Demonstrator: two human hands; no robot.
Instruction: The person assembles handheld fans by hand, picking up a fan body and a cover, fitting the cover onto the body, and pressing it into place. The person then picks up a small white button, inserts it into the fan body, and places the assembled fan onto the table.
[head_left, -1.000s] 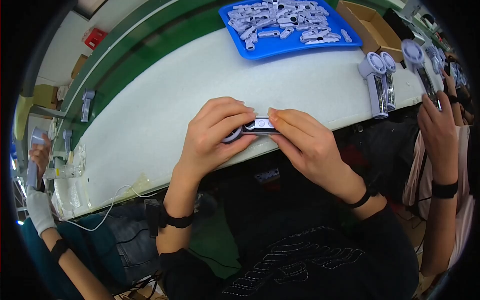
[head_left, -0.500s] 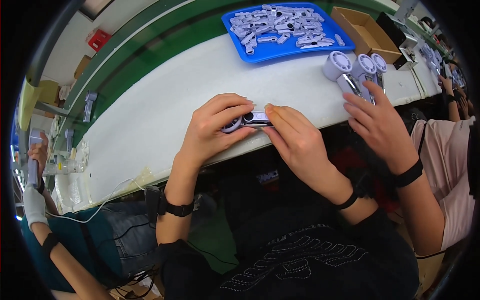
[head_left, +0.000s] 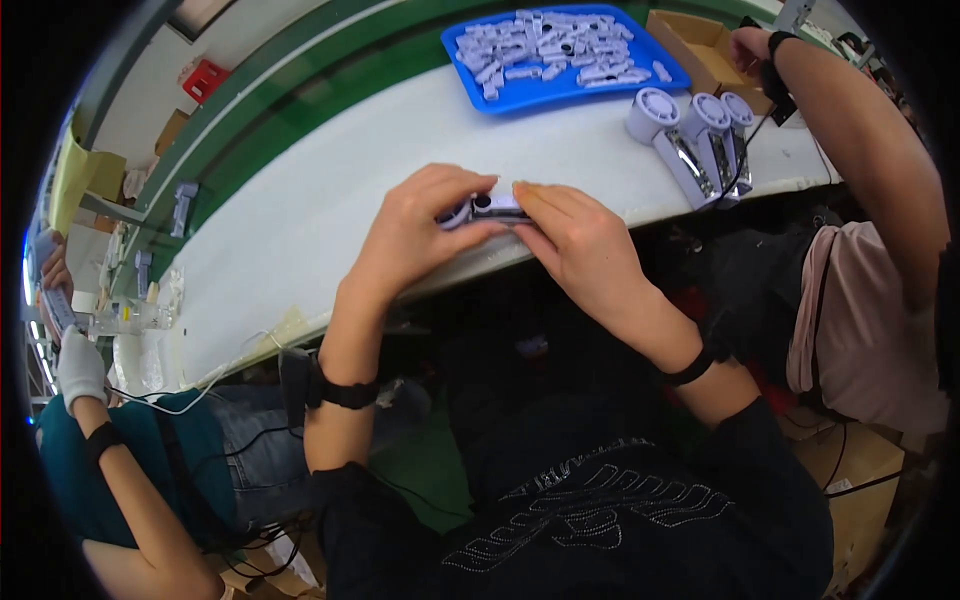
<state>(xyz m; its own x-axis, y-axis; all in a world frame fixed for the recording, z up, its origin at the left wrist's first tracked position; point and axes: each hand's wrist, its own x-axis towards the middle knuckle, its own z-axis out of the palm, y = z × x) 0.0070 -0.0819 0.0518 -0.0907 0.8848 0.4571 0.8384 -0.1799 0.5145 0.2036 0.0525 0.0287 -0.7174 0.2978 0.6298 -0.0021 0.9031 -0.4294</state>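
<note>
Between my two hands, over the near edge of the white table, lies a pale purple handheld fan (head_left: 500, 207) with a dark round spot on its body. My left hand (head_left: 415, 222) is closed round the fan's round head end, with thumb and fingers on opposite sides. At the handle end, my right hand (head_left: 575, 232) pinches the fan with the fingertips on top and the thumb below. Most of the fan's head is hidden behind my left fingers.
A blue tray (head_left: 570, 101) of pale purple parts stands at the back, beside a cardboard box (head_left: 705, 55). Several fans (head_left: 655, 115) with open handles lie at the right. A co-worker's arm (head_left: 850, 120) reaches over there; another person's gloved hand (head_left: 82, 370) holds a fan at the left.
The co-worker's hand at the right has moved from the fans to beside the cardboard box. My hands keep hold of the fan, which appears slightly higher in view and more tilted.
</note>
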